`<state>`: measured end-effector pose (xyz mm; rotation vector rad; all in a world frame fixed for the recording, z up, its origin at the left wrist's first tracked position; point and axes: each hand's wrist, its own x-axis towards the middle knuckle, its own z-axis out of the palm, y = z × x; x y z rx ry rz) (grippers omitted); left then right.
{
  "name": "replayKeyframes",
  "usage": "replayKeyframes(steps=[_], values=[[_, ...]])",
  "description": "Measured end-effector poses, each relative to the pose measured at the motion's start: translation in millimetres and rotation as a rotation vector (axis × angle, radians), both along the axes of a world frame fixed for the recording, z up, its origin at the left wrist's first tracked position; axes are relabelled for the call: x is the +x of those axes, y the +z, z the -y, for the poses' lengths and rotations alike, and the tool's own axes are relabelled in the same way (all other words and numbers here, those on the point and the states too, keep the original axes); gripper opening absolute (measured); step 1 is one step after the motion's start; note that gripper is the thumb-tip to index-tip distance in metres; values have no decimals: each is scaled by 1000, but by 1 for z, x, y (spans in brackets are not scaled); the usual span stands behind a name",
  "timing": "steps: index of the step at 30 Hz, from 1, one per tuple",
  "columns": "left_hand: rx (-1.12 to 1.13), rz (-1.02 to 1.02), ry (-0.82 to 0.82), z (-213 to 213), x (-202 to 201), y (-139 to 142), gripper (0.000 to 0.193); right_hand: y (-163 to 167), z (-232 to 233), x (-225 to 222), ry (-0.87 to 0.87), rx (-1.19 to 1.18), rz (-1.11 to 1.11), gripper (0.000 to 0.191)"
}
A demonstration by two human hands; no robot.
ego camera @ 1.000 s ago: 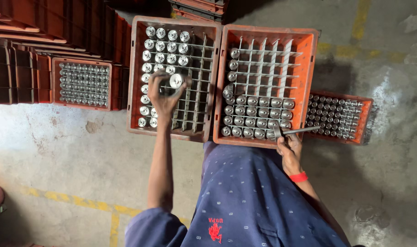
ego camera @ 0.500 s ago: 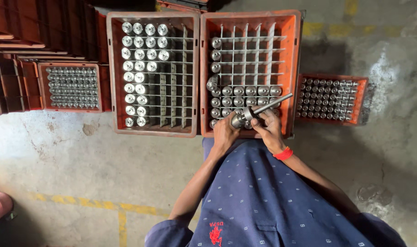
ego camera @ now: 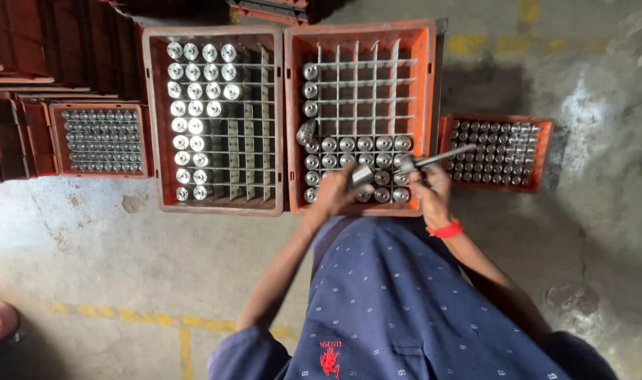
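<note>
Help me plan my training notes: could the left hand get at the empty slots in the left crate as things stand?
Probably yes. The left hand holds a metal cylinder over the right crate; the left crate sits alongside with nothing between, its right-side slots open.

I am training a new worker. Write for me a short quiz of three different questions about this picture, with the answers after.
1. True or false: the left hand holds a metal cylinder over the right crate.
2. Which thing is in the right hand? A) a thin metal rod B) a paint brush C) a cloth
3. Fill in: in the left crate, the shiny cylinders stand mostly on its ______ side.

Key
1. True.
2. A.
3. Left; the compartments on the right of that crate are empty.
</note>
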<state>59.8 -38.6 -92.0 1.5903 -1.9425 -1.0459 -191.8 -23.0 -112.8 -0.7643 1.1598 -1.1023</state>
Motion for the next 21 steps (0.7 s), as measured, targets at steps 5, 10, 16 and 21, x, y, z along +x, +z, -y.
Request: replayKeyframes(steps=[5,10,16,21], values=[[-89,445,156,119,45,3,76,19,13,-36,-208,-20,12,33],[-439,594,208,192,61,22,93,13,3,-30,-236,-14,-31,27],[-359,413,227,156,56,33,79,5,-18,-12,-191,35,-4,28],[-320,399,-161,89,92,25,66,6,-32,-3,-163,105,-68,31]])
